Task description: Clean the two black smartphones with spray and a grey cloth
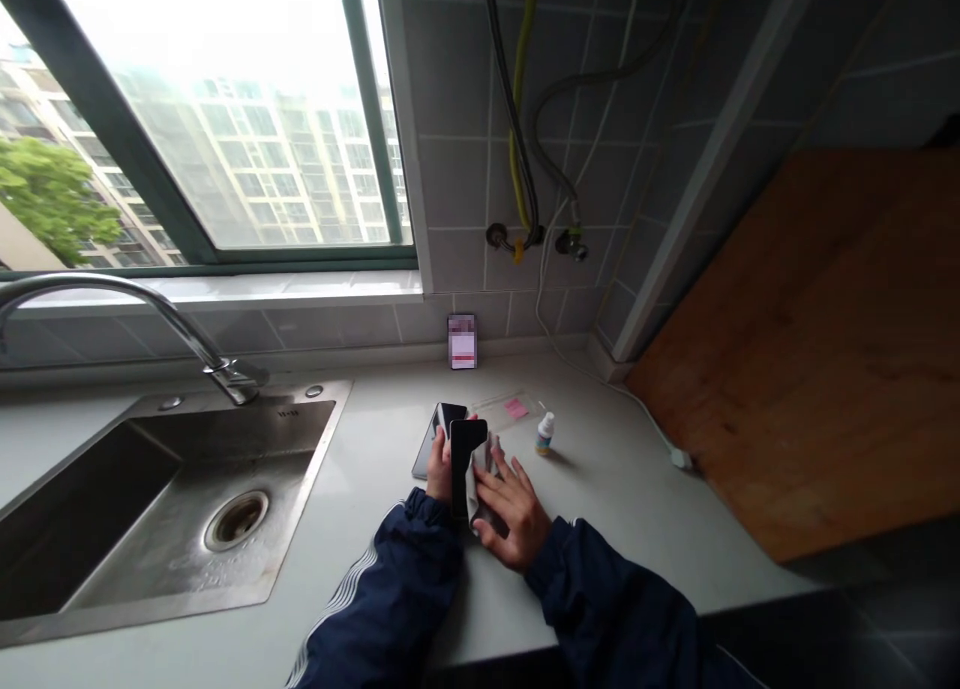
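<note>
Black smartphone (468, 466) in both hands, just R of stainless sink (309, 489).
L hand (441, 476) grips phone, held on edge; R hand (511, 515), fingers spread, presses grey cloth (481, 489) against it. Hands together, one either side of phone, w/ cloth btwn R hand & phone. Second dark phone (433, 435) lies on white counter (600, 509) by L hand, also R of sink. Further R of sink: clear plastic sleeve (504, 409) w/ pink label, small dropper bottle (544, 435) w/ blue cap. Third phone (462, 341) leans on tiled wall, screen lit, beyond sink's R edge. Chrome faucet (217, 364) at sink's back edge. Wooden board (795, 349) far R of sink.
</note>
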Tool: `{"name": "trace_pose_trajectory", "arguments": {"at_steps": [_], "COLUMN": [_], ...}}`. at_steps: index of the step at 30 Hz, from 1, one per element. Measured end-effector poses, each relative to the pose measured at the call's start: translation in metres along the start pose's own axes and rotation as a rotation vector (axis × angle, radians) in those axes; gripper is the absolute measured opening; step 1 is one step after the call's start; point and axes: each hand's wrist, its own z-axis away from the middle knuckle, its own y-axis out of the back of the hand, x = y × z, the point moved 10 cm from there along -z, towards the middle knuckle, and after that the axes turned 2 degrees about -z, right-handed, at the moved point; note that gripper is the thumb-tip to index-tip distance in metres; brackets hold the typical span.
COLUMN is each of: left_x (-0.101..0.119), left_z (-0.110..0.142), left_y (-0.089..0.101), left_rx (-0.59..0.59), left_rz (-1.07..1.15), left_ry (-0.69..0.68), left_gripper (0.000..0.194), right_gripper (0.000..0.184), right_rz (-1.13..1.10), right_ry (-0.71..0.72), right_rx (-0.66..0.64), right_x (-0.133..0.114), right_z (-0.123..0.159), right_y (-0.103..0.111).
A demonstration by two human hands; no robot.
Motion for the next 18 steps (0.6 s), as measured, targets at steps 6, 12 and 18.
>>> {"name": "trace_pose_trajectory", "arguments": {"at_steps": [6, 12, 18], "left_x": [-0.001, 0.005, 0.004], "left_z": [0.002, -0.001, 0.0], "left_y": [-0.001, 0.005, 0.004], "left_rx": [0.038, 0.125, 0.154], "left_rz": [-0.02, -0.008, -0.018], "left_ry": [0.007, -0.024, -0.002], "left_gripper": [0.065, 0.057, 0.059], "right_gripper": [0.051, 0.054, 0.051], "right_rz": [0.015, 0.048, 0.07], "right_ry": [0.018, 0.034, 0.044], "right_rx": [-0.009, -0.001, 0.064], "right_x": [-0.013, -0.012, -0.017], "right_z": [0.003, 0.001, 0.004], "right_y": [0.003, -0.002, 0.004]}}
